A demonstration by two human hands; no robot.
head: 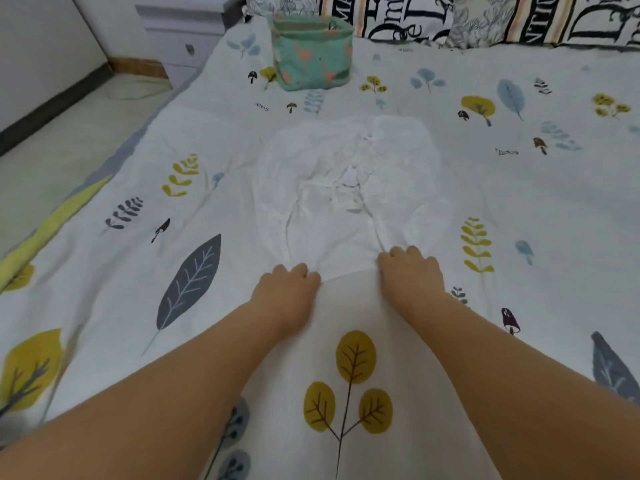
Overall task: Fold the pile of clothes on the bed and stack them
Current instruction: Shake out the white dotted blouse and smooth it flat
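Garment (346, 188) flat beyond left hand (289, 289), right hand (408, 271)

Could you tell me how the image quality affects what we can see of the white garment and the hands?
Head view: soft, even light, no hard shadows; the white garment is nearly washed out against the pale bedsheet, its folds faint; left hand and right hand slightly soft at its near edge; wide-angle distortion bends the bed's edges; basket mildly blurred.

Single head view: looks forward and down along the bed (519, 209) toward pillows (398, 15), forearms close below.
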